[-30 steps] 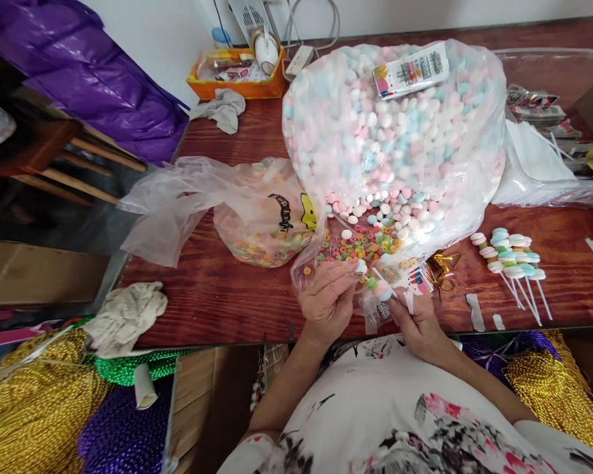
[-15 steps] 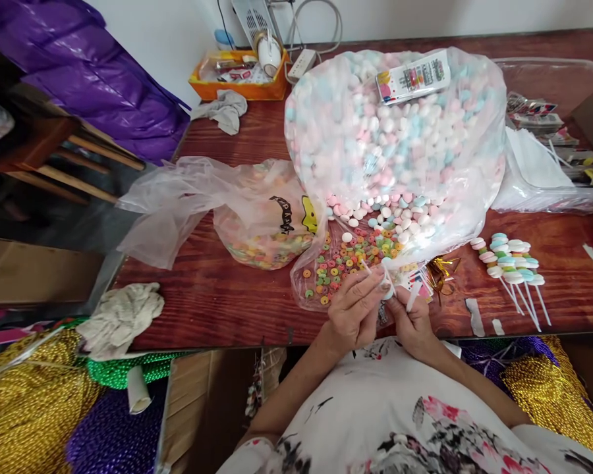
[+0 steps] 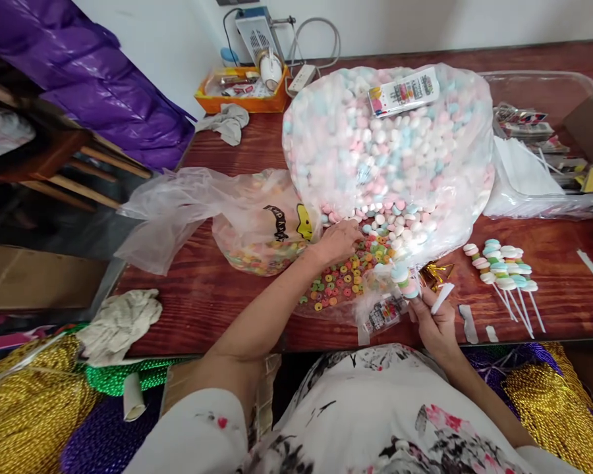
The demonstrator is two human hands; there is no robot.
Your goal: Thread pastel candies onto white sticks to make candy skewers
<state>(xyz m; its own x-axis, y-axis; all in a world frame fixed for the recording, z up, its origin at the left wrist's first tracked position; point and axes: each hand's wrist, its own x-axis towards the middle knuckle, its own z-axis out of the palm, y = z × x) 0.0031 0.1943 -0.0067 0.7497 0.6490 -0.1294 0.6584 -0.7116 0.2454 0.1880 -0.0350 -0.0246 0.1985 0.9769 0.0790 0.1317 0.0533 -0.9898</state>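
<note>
My left hand [image 3: 337,242] reaches into the mouth of a big clear bag [image 3: 390,151] of pastel round candies, its fingers curled over the loose candies and the coloured ring candies [image 3: 340,283] spilled in front; whether it grips one I cannot tell. My right hand [image 3: 435,316] is near the table's front edge and holds a white stick with a few pastel candies threaded on it [image 3: 404,282]. Several finished candy sticks [image 3: 504,273] lie to the right of that hand.
A smaller plastic bag of ring candies [image 3: 261,227] lies left of the big bag. An orange tray [image 3: 242,92], grey cloth [image 3: 227,122] and clear bin [image 3: 548,131] sit at the back. Gold, green and purple bead strands [image 3: 34,408] pile up below the wooden table [image 3: 202,296].
My left hand left the stick and stretched forward into the candy bag. My right hand stayed by the table edge, still holding the stick, which now carries candies at its tip.
</note>
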